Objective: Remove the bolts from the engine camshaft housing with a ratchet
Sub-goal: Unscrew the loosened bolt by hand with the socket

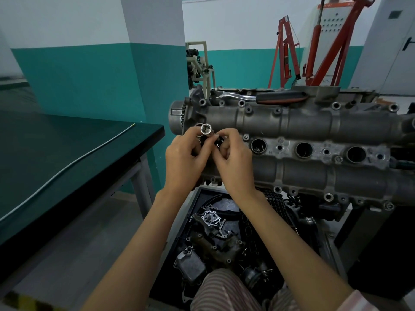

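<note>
You've got 2 hands (186,153) up, 1 socket (206,129), 1 ratchet (258,96), 3 open plug wells (304,149), 1 parts tray (197,198).

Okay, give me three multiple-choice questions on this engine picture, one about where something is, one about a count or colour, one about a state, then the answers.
1. Where does the ratchet lie?
A. on the far top edge of the camshaft housing
B. on the dark table
C. in the parts bin

2. What colour is the ratchet's grip?
A. blue
B. black with red trim
C. yellow

3. What holds the shiny socket?
A. nothing
B. the ratchet head
C. the left hand, with the right hand pinching at it

Answers: 1 A, it rests along the housing's far edge. 2 B, a dark handle edged red. 3 C, both hands' fingers meet at the socket.
</note>
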A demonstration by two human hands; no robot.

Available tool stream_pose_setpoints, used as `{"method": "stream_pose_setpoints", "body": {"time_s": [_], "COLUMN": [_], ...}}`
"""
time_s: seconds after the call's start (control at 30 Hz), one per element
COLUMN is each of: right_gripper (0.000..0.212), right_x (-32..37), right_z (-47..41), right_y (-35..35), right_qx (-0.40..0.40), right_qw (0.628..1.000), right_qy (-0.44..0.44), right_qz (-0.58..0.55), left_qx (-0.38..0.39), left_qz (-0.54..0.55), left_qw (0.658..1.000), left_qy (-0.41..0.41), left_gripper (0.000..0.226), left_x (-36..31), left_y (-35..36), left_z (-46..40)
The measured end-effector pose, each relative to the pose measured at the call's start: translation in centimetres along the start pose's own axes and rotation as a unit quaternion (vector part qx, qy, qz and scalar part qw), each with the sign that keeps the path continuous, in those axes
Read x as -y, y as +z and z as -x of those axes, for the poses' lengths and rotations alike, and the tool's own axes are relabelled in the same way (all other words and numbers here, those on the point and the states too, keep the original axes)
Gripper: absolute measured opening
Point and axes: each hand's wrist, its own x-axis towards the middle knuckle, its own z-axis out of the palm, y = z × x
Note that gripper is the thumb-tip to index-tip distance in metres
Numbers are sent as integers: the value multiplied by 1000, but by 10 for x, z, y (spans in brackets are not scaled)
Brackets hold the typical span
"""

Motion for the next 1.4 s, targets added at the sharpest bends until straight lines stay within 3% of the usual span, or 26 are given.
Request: {"method": "stream_pose_setpoints", "body": {"time_s": [0.4, 0.53, 0.73, 1.0, 1.2, 1.4], "right_gripper": [6, 19, 33, 5, 20, 25], "right_x": [0, 1, 1, 0, 2, 1], "right_z": [-2, -2, -2, -2, -1, 0], "right_y": [-1, -3, -3, -2, -4, -3], "right_qx": [20, 41, 37, 23, 40, 33], "right_qw": [1000, 999, 998, 1000, 999, 998], "right_qy": [-7, -31, -38, -8, -31, -43], "right_qz": [14, 4, 30, -4, -10, 13], "left_qx": [-6, -9, -21, -13, -3, -3], "left_qz": [-6, 14, -9, 12, -17, -14], "left_qw": [1000, 1000, 1000, 999, 1000, 1000], "left_qy": [-5, 2, 5, -27, 16, 1], "left_gripper": [37, 15, 28, 28, 26, 22], "left_x": [2, 0, 4, 0, -1, 0], "left_y": [3, 2, 3, 5, 1, 2], "left_z": [1, 2, 0, 0, 2, 2]}}
